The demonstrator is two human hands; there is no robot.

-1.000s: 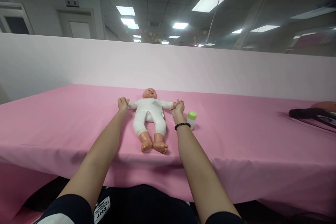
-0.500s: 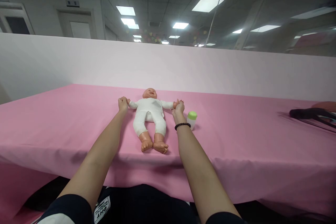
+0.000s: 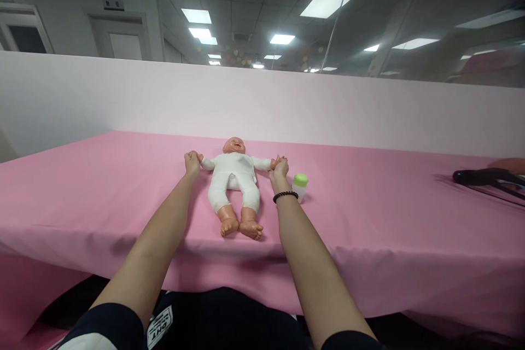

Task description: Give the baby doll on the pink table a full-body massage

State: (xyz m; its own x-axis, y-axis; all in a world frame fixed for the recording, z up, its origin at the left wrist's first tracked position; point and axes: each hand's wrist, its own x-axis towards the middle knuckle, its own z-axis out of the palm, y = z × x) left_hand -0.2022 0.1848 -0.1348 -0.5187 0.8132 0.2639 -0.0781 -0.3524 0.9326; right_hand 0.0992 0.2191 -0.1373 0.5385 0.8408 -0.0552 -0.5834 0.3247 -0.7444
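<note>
A baby doll [image 3: 233, 172] with a white cloth body lies on its back, head away from me and bare feet toward me. Its arms are stretched out to both sides. My left hand [image 3: 192, 162] is closed around the doll's hand on the left. On the other side, my right hand [image 3: 279, 168] grips the doll's other hand, whose small fingers show above mine. Beside my right wrist, which wears a dark beaded bracelet [image 3: 285, 196], stands a small bottle [image 3: 300, 187] with a green cap, partly hidden by the wrist.
The doll rests on a table with a pink cloth [image 3: 369, 208] that hangs over the front edge. A black object with thin straps or cords [image 3: 488, 178] lies at the far right. Behind the table runs a low white partition [image 3: 262, 101].
</note>
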